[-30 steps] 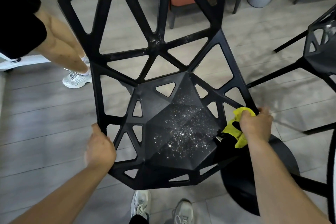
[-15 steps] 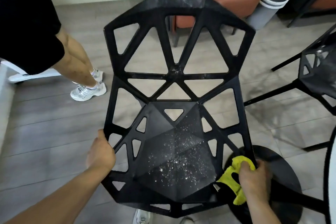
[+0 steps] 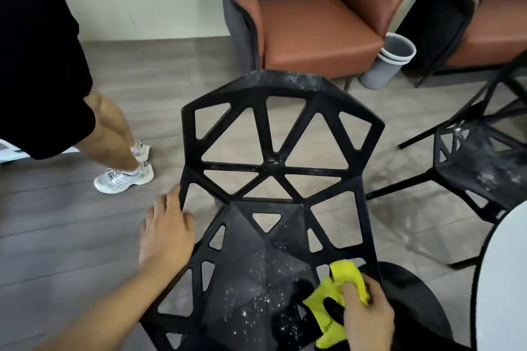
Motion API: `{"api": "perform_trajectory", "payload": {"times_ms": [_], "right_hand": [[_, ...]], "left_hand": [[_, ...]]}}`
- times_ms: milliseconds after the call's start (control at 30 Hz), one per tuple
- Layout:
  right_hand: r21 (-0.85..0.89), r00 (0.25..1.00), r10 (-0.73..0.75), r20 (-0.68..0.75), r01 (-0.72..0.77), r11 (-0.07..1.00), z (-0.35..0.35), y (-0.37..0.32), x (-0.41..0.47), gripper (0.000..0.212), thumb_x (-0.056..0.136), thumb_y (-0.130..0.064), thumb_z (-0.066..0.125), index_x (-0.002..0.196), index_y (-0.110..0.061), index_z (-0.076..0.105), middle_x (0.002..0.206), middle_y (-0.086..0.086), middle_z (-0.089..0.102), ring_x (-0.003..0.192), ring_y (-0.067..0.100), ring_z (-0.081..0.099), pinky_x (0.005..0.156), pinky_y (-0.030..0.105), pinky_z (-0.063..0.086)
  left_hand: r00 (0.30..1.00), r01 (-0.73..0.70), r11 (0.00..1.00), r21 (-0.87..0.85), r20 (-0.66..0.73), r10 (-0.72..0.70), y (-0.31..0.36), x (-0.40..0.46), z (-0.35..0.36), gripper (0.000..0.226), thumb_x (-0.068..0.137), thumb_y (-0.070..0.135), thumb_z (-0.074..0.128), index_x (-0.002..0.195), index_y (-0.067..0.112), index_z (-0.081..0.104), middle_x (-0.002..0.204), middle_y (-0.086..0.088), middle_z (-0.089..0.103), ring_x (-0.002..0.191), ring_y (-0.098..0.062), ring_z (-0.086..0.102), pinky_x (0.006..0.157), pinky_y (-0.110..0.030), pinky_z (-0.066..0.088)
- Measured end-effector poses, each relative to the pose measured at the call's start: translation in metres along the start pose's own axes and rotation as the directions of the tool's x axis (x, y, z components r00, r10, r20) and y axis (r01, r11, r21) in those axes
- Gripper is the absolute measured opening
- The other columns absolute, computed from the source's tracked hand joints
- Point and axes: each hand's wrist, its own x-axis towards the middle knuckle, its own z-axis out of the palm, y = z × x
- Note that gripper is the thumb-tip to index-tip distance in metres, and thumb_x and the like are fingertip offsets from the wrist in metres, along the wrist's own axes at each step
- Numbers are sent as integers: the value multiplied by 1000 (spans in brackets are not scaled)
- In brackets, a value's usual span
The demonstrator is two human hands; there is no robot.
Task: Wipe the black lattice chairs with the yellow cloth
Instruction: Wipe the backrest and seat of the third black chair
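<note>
**Cloth bunched in one hand, chair steadied by the other**

Right hand grips the yellow cloth in a bunch, pressed on the right side of the seat. Left hand has relaxed fingers resting on the chair's left edge, holding nothing. Black chair sits centre frame, backrest pointing away toward the brown armchair, seat running toward me. White specks dot the seat. Its front edge and legs are cut off at the bottom. Second black chair on the right is partly out of frame.
</note>
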Motion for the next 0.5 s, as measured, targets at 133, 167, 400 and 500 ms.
{"api": "perform_trajectory", "payload": {"times_ms": [133,167,400,500], "right_hand": [[225,969,-245,41,230,947,-2,-108,7,22,84,-24,70,99,-39,69,99,-2,70,94,18,65,85,38,51],[274,946,-325,10,310,910,-2,-140,11,23,86,-24,69,105,-37,70,104,-2,68,97,16,64,86,36,51],[98,374,-866,-333,927,363,22,-311,60,32,94,-32,66,123,-19,66,117,7,56,108,13,55,99,21,42],[-206,149,-971,-187,961,187,51,-331,97,34,99,-40,59,125,-19,66,119,9,60,106,30,56,97,40,42]], "left_hand": [[905,-353,936,8,-251,343,66,41,-48,48,96,12,49,143,12,42,127,-13,50,107,-35,49,94,-47,39],[872,-407,913,14,-291,393,82,51,-58,46,97,13,47,143,13,42,130,-10,49,107,-32,48,94,-44,39],[888,-365,930,-52,-320,331,148,134,-77,28,106,24,31,123,20,53,115,-5,61,108,-29,53,97,-41,33],[929,-275,961,-27,-265,258,142,145,-64,26,108,29,27,90,22,44,85,0,52,88,-31,51,85,-41,30]]}}
